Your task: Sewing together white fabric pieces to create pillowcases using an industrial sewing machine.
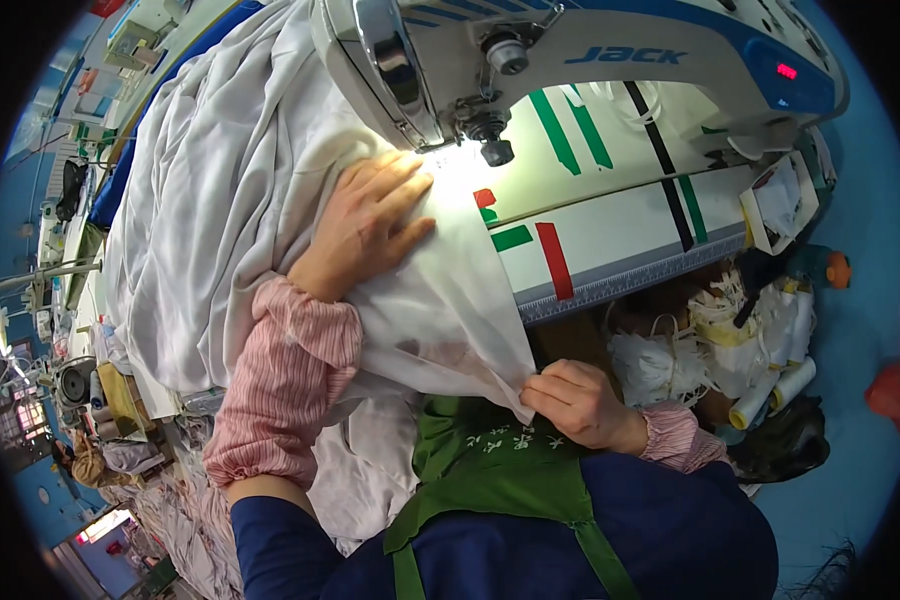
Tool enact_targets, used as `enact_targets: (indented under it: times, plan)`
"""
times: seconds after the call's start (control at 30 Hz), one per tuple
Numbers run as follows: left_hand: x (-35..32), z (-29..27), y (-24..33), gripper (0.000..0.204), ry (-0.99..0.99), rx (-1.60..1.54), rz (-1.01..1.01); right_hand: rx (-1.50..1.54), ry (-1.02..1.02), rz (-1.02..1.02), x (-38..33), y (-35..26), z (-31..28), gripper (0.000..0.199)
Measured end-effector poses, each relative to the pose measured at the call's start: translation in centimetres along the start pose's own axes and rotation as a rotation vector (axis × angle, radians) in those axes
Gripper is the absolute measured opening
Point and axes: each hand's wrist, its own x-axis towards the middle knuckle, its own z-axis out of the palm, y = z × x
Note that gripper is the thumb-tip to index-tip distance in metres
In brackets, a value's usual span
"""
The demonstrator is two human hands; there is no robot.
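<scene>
White fabric (pixel 220 170) lies in loose folds under the head of a sewing machine (pixel 570 50) and drapes down toward my lap. My left hand (pixel 370 220) rests flat on the fabric just left of the lit needle area, fingers stretched forward. Close to my body, my right hand (pixel 582 403) pinches the lower right corner of the cloth between thumb and fingers. The fabric's right edge runs fairly straight from the needle area down to that hand. Bright lamp light washes out the stitching spot, so the presser foot is hard to make out.
Green, red and black tape strips (pixel 553 262) mark the white machine bed, with a ruler (pixel 630 281) along its front edge. Thread spools (pixel 793 386) and white scrap bundles (pixel 660 362) sit below at the right. A small box (pixel 778 203) stands at the bed's right end.
</scene>
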Motion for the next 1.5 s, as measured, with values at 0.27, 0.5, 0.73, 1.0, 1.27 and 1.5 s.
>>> enact_targets:
  times: [0.27, 0.5, 0.73, 1.0, 1.27, 1.5]
  plan:
    - [1.8, 0.0, -5.1, 0.041, -0.083, -0.077, -0.08, -0.046, 0.016, 0.021, 4.2, 1.7, -0.7, 0.022]
    - [4.2, 0.5, -11.1, 0.046, -0.096, -0.052, -0.049, -0.074, 0.043, 0.016, 7.8, 3.3, -1.5, 0.022]
    - [6.0, 0.4, -16.3, 0.038, -0.055, -0.005, -0.068, -0.116, 0.038, -0.008, 11.4, 5.6, -1.5, 0.021]
    - [8.4, -2.1, -18.1, 0.03, -0.05, 0.069, -0.093, -0.192, 0.141, 0.072, 14.2, 6.8, -0.4, 0.017]
    - [1.2, -5.6, -5.5, 0.052, -0.353, -0.442, -0.374, -0.188, 0.163, 0.08, 13.1, 6.1, 0.1, 0.021]
    - [-16.4, -11.2, -1.1, 0.025, -0.414, 0.24, -0.523, -0.198, 0.205, 0.002, 12.3, 6.2, 0.0, 0.019]
